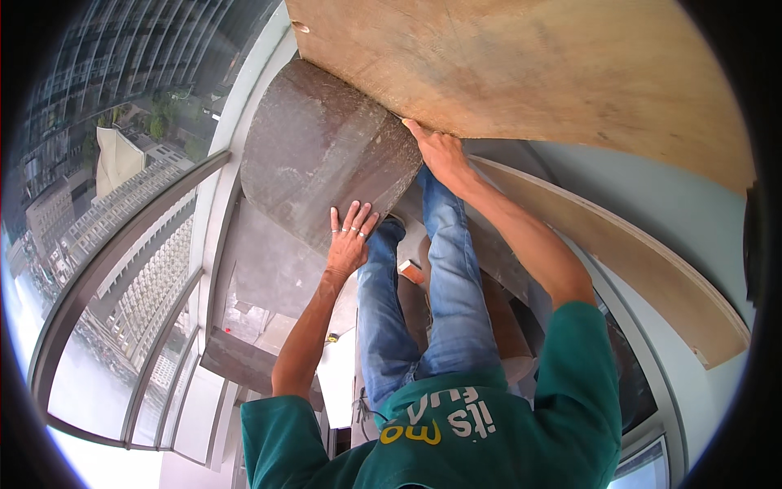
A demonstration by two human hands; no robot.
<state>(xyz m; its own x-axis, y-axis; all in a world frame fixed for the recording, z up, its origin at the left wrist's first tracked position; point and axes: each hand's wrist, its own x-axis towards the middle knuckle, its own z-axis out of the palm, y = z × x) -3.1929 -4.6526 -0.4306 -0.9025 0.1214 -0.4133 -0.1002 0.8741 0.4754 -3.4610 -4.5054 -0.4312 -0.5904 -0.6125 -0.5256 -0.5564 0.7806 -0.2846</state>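
Note:
My left hand (pixel 350 236) lies with its fingers spread on the near edge of a dark, scuffed grey-brown board (pixel 326 147); rings show on its fingers. Higher up, my right hand (pixel 442 155) is at the lower edge of a large light plywood panel (pixel 521 65), where that panel meets the board's right corner. One finger of it stretches left along the seam. Its other fingers bend at the panel's edge and are partly hidden, so their hold shows only in part.
Tall windows with a metal frame (pixel 220 163) run along the left, with buildings far below. A curved strip of plywood (pixel 619 244) stands on the right against a pale wall. Below my jeans-clad legs, a small orange-and-white object (pixel 411 271) lies near my feet.

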